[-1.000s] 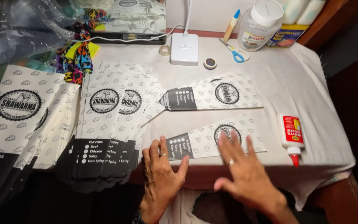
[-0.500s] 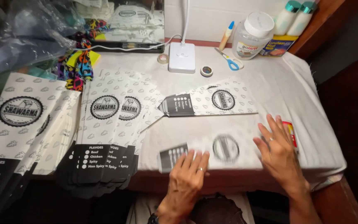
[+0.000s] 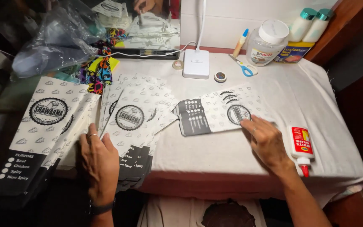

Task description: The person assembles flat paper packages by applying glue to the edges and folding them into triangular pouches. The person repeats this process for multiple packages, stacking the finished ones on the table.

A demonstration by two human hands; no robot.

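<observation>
Resting flat, ungripping — left hand [image 3: 98, 162] on stacked sleeves [image 3: 131, 126], right hand [image 3: 266, 141] on folded sleeve [image 3: 219, 111].

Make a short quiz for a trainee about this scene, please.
1. True or false: the right hand rests on the folded bags.
2. What lies just right of the right hand? A) scissors B) glue bottle C) tape roll
3. What does the left hand touch?

Key:
1. True; its fingers press the bags' lower right edge.
2. B, the glue bottle, lying flat with its red tip toward the table edge.
3. The stack of flat bags on the left.
</observation>
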